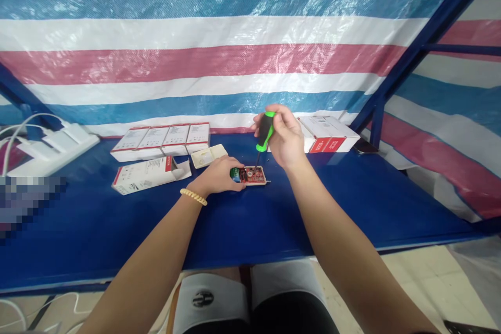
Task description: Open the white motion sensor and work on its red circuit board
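Note:
My right hand [285, 138] is closed round the green and black handle of a screwdriver [265, 131], held nearly upright. Its tip rests on a small red circuit board [252, 175] that sits in a white casing on the blue table [235, 219]. My left hand [219, 175] lies on the table with its fingers curled against the left end of the board, holding it down. A beaded bracelet is on my left wrist. A white cover piece [209, 155] lies open just behind my left hand.
A row of white and red boxes [162, 141] lies at the back left, one opened box [146, 175] in front of it. Two more boxes [329, 134] sit at the back right. A white power strip [50, 148] with cables is at far left. A striped tarp hangs behind.

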Motion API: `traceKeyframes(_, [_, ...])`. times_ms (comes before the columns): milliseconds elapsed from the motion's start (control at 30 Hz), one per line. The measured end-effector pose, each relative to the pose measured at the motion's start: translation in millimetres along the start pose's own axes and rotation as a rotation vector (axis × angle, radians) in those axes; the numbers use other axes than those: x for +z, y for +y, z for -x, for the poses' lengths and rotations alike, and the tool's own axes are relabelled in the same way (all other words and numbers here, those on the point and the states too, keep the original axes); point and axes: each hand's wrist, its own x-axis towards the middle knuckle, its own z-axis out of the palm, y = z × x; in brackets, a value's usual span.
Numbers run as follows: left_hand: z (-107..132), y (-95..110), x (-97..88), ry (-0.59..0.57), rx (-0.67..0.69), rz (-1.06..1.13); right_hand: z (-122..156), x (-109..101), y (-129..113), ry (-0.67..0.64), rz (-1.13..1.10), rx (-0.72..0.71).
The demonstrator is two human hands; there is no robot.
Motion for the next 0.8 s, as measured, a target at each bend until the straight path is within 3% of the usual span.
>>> traceKeyframes(200, [0.5, 2.8, -0.7, 0.008, 0.021, 0.004, 8.6, 17.1, 7.4, 0.332, 0.438, -0.286])
traceKeyframes(300, [0.6, 3.3, -0.5, 0.012, 0.036, 0.004, 9.0, 15.7, 9.7, 0.395, 0.526, -0.323])
traceKeyframes(500, [0.3, 2.4, -1.3, 0.005, 0.036, 0.025, -0.4, 4.3, 4.5, 0.188, 0.304, -0.224])
traceKeyframes(667, [-0.1, 5.2, -3.7, -0.018, 0.045, 0.068, -3.6, -9.7, -1.1, -0.04, 0.009, -0.015])
traceKeyframes(800, [-0.4, 5.2, -3.0, -0.007, 0.033, 0.072, -3.3, -13.1, 6.3, 0.025, -0.026, 0.027])
